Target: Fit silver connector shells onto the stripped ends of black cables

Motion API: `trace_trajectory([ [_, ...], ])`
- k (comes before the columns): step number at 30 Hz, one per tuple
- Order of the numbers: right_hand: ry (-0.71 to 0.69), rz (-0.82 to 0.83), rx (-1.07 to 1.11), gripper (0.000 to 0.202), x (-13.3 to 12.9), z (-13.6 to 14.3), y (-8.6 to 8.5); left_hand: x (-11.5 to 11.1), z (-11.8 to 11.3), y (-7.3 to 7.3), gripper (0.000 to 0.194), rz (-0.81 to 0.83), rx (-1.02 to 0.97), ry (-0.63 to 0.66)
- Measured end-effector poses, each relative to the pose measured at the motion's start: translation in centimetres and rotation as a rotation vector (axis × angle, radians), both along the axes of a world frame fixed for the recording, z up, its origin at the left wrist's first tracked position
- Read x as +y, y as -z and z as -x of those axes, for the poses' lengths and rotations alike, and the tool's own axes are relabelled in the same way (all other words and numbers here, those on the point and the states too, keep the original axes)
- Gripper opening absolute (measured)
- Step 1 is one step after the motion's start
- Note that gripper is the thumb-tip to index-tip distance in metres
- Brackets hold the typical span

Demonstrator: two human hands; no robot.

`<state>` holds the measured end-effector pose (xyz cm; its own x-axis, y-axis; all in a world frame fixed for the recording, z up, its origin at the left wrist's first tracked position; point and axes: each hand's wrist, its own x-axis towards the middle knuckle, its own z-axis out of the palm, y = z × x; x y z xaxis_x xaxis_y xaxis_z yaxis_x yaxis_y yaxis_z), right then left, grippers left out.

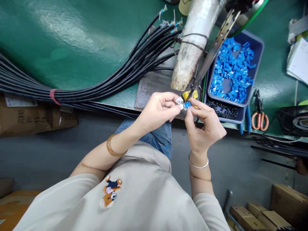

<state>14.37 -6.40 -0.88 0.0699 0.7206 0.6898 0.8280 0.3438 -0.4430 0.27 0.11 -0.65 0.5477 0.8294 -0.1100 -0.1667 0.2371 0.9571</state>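
In front of the dark plate, my left hand point(160, 109) is closed in a pinch on a small whitish piece point(179, 101). The thumb and index finger of my right hand point(203, 123) grip a small blue connector point(187, 105), end to end with the whitish piece. Fine detail where the two meet is too small to tell. A slim dark metal tool like a soldering iron point(201, 72) slopes down from the upper right. Its tip lies at the blue connector. Just behind my fingertips sits a yellow sponge-like piece point(193, 94), partly hidden.
A bundle of black cables point(103, 88) with stripped ends runs along the green bench point(72, 38). Above my hands hangs a whitish duct point(194, 41). Bins of blue connectors point(258, 57) and small black parts point(223, 110) stand right, beside orange-handled pliers point(260, 120). A cable point(157, 139) crosses my lap.
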Motion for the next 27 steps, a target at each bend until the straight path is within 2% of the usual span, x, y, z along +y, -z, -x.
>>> trace_trajectory([
  [11,0.006,0.057,0.024,0.011,0.27,0.04,-0.82,0.54,-0.19,-0.36,0.007,0.024,-0.015,-0.022],
  [16,-0.027,0.047,0.009,0.011,-0.02,-0.05,-0.63,0.57,0.02,-0.26,0.005,0.061,0.026,0.009],
  [23,0.001,0.058,-0.003,0.009,-0.16,-0.24,-0.47,0.33,-0.02,-0.26,0.007,0.050,0.051,0.026],
  [27,-0.003,0.099,0.077,0.010,-0.45,-0.45,-0.65,0.08,0.19,-0.40,0.011,0.022,0.066,0.104],
])
